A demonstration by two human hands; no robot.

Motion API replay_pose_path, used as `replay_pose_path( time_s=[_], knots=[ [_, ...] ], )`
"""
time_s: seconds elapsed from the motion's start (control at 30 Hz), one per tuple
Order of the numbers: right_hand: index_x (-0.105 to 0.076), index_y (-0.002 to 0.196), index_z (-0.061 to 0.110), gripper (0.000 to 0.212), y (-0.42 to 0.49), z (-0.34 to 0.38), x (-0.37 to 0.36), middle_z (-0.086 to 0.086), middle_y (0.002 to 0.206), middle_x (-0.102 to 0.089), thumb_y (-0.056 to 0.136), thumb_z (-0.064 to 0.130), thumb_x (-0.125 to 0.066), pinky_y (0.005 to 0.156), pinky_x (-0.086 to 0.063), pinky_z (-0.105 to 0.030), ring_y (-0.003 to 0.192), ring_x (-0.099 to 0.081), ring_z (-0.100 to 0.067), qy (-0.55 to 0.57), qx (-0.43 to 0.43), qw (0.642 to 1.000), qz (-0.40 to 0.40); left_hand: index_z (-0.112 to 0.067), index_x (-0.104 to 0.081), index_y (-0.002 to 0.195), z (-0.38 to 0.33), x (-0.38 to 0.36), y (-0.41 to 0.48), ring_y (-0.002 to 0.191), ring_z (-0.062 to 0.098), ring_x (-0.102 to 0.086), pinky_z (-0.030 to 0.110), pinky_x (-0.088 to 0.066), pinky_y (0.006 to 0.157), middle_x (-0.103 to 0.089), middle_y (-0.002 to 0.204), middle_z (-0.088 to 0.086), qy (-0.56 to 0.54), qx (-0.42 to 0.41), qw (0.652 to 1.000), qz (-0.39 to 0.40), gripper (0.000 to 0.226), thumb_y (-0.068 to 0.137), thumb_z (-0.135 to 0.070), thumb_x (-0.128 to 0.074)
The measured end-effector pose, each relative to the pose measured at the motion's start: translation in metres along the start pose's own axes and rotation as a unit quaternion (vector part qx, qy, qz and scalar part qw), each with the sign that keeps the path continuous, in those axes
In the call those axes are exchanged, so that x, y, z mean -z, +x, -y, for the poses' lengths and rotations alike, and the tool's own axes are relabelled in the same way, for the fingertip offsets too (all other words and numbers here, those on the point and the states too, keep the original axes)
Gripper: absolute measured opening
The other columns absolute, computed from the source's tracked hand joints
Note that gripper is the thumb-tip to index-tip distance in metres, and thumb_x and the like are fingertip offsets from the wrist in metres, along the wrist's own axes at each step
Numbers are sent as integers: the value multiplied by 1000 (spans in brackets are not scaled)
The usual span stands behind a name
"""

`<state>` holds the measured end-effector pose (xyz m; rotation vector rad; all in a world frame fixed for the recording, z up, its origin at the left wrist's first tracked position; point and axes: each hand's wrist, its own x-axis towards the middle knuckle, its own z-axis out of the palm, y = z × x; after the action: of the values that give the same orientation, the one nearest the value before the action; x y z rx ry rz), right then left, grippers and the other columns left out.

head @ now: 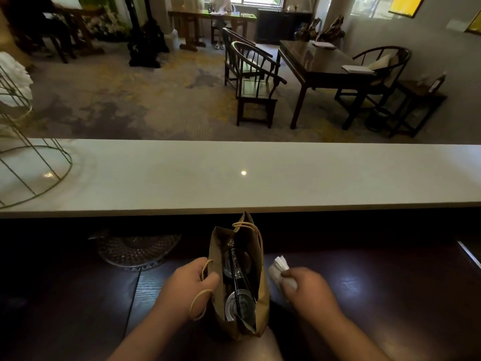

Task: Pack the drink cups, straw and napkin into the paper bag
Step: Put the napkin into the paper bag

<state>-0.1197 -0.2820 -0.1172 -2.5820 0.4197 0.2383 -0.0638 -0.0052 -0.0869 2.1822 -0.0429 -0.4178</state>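
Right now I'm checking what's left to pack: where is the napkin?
The napkin is pinched in the right hand, low in the head view, just right of the open paper bag and still outside it.

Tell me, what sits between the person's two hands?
In the head view, the open paper bag stands between the left hand and right hand.

Brown bag, white napkin, dark counter

My paper bag (238, 259) is brown with beige cord handles; my napkin (279, 270) is white. The counter (377, 295) is dark brown wood, the upper ledge (260, 175) pale grey-white, the cup lids (240, 304) clear.
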Motion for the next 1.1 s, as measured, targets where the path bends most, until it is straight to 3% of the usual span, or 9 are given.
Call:
replay_pose_path(
  time_s=[0.13,0.37,0.5,0.67,0.83,0.97,1.1],
  knots=[
    [-76,95,34,18,12,19,24,6,102,-74,84,24,-67,80,-53,-32,96,-69,-16,-20,9,997,-68,-26,-64,79,-1,2,0,68,17,-67,46,-58,71,-71,70,-6,5,-4,1000,6,39,73,-62,-50],
    [-67,105,35,27,9,60,89,10,95,-72,84,18,-66,69,-49,-29,88,-67,-17,43,51,984,-164,-27,-62,77,-3,5,-1,67,16,-66,45,-58,71,-69,67,-7,12,-5,1000,9,37,72,-62,-49],
    [-64,124,42,44,-5,93,123,18,101,-70,88,17,-66,76,-54,-25,91,-66,-4,109,98,974,-171,-29,-63,79,-4,5,-2,69,15,-68,42,-58,70,-70,68,-9,25,-13,1000,4,37,71,-63,-48],
    [-77,92,36,27,-25,126,148,19,87,-73,84,12,-66,69,-55,-27,81,-67,-1,130,166,974,-86,-30,-65,79,-4,5,-1,67,12,-69,41,-58,68,-72,71,-9,24,-12,1000,12,37,71,-62,-49],
    [-75,93,34,17,-30,147,145,17,88,-72,84,22,-66,72,-55,-26,84,-65,-1,-32,250,965,70,-30,-62,77,-1,4,1,65,15,-65,38,-52,62,-68,66,-9,30,-18,999,10,25,78,-55,-56],
    [-69,98,33,16,-13,154,115,11,94,-69,86,25,-61,76,-54,-34,90,-60,-8,-181,300,931,104,-31,-62,75,1,2,3,60,9,-59,36,-50,60,-68,66,-11,31,-19,999,10,22,86,-50,-65],
    [-54,91,25,15,2,160,84,5,86,-59,86,17,-66,62,-44,-34,81,-58,-20,-288,313,900,94,-23,-62,79,-3,3,3,68,17,-69,43,-56,65,-71,69,-5,30,-22,999,7,39,75,-61,-54]
  ],
)
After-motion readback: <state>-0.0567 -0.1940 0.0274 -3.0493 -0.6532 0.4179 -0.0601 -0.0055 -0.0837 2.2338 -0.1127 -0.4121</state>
